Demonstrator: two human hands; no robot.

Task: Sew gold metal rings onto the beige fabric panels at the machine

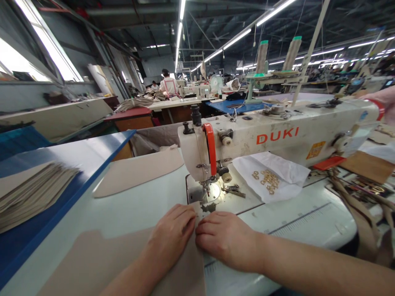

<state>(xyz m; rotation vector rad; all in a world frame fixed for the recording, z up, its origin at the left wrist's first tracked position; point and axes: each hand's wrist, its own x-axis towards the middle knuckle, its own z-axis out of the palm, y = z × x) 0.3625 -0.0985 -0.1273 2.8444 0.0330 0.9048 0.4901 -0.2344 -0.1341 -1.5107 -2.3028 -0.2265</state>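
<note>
My left hand point(173, 236) lies on a beige fabric panel point(92, 263), fingers curled down at its right edge. Touching it fingertip to fingertip, my right hand point(226, 238) pinches that same edge just in front of the needle and presser foot point(208, 191) of a white DUKI sewing machine point(277, 135). The panel's corner reaches the needle plate. What lies under my fingertips is hidden.
A second beige panel point(138, 170) lies behind the needle. Several metal rings sit on a white cloth point(271, 176) under the machine arm. A stack of beige pieces point(31, 197) rests on a blue surface left. Beige straps point(361, 209) hang right. People work at far tables point(168, 86).
</note>
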